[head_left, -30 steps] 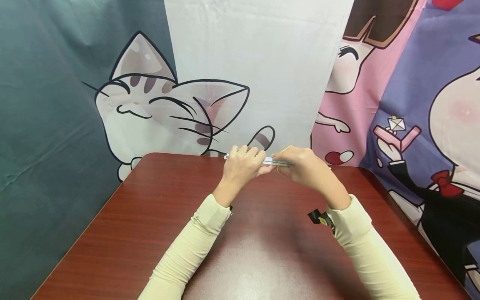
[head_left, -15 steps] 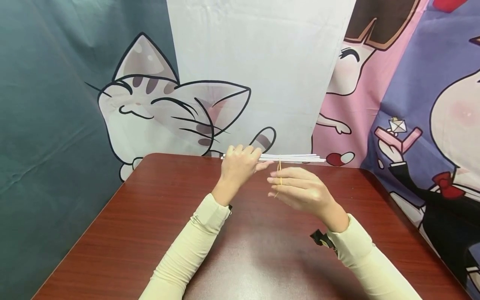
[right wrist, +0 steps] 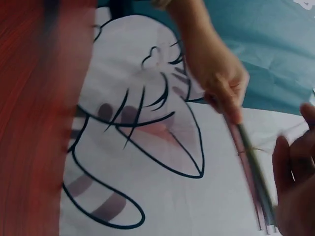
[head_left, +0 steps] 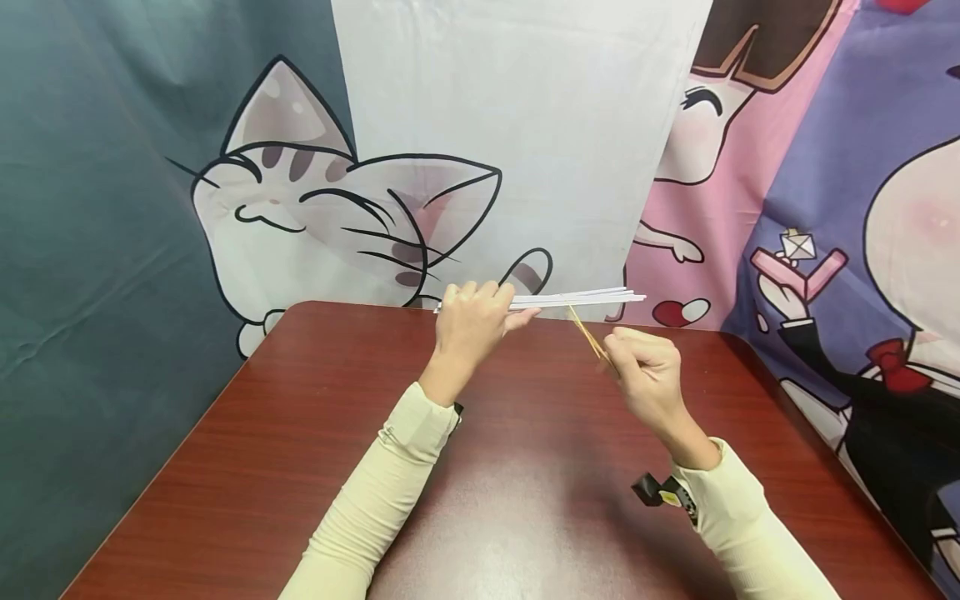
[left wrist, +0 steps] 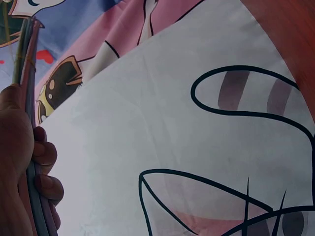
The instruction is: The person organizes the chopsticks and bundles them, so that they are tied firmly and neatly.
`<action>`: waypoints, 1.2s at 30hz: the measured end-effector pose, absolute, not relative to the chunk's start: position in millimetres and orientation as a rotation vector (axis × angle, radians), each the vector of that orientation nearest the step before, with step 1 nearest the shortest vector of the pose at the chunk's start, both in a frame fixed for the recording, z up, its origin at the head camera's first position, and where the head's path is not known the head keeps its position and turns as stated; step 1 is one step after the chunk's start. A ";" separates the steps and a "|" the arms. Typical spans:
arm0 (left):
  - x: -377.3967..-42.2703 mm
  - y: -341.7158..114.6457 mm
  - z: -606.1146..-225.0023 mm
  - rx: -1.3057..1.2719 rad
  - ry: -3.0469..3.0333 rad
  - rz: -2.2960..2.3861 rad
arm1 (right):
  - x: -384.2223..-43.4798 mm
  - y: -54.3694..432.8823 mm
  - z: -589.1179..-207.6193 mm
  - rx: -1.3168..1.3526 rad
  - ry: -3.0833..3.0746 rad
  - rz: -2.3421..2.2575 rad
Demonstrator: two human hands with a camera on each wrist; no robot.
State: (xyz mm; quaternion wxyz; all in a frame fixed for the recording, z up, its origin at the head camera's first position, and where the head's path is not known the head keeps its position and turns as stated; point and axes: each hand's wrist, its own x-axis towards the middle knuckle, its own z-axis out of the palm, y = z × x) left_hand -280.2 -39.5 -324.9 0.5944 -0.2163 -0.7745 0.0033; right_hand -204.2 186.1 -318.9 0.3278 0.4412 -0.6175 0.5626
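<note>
My left hand (head_left: 471, 321) grips one end of a bundle of long thin sticks (head_left: 592, 297), held level above the table's far edge. They look white in the head view; in the left wrist view the sticks (left wrist: 29, 64) show pinkish and grey-green sides. A yellow rubber band (head_left: 587, 332) loops round the bundle beyond the left thumb and stretches down to the right. My right hand (head_left: 648, 367), fingers curled, holds the band's other end. In the right wrist view the bundle (right wrist: 253, 172) slants down from the left hand (right wrist: 216, 73), beside the blurred right hand (right wrist: 295, 167).
A reddish-brown wooden table (head_left: 300, 467) lies below both hands. Behind it hangs a cloth backdrop (head_left: 525, 100) printed with a cartoon cat and figures. Each wrist wears a small dark camera, the right one (head_left: 660, 492) plainly visible.
My right hand has come off the bundle, dropped and moved right, its spread fingers now curled. The rubber band is drawn out with it. The left hand keeps its hold, with the bundle slightly tilted.
</note>
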 end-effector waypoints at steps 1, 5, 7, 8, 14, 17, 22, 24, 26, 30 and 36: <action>-280.2 -40.2 -325.1 -0.499 -1.805 0.009 | -203.2 187.6 -318.7 1.220 -1.636 1.574; -280.4 -42.5 -326.2 -0.495 -1.822 0.011 | -202.7 190.2 -316.6 1.487 -1.569 1.963; -280.3 -43.4 -326.4 -0.494 -1.831 0.014 | -204.5 190.2 -317.2 1.577 -1.469 2.081; -280.3 -43.7 -326.4 -0.493 -1.836 0.012 | -205.5 189.9 -317.8 1.607 -1.423 2.113; -279.9 -44.4 -326.5 -0.491 -1.863 0.004 | -207.7 191.0 -323.3 1.745 -1.154 2.324; -279.5 -44.2 -326.4 -0.487 -1.865 -0.001 | -207.5 191.6 -323.8 1.701 -1.022 2.453; -278.6 -43.8 -324.2 -0.481 -1.846 -0.030 | -205.8 188.4 -324.1 1.411 -0.864 2.589; -278.0 -43.9 -323.3 -0.477 -1.836 -0.036 | -204.6 186.0 -323.6 1.249 -0.812 2.653; -277.8 -44.0 -322.5 -0.471 -1.828 -0.030 | -203.8 183.8 -322.0 1.064 -0.804 2.686; -278.3 -44.4 -322.9 -0.469 -1.816 -0.017 | -204.5 183.3 -316.1 0.712 -0.805 2.766; -279.6 -44.9 -325.6 -0.506 -1.791 -0.017 | -215.4 192.2 -305.9 0.367 -0.860 2.861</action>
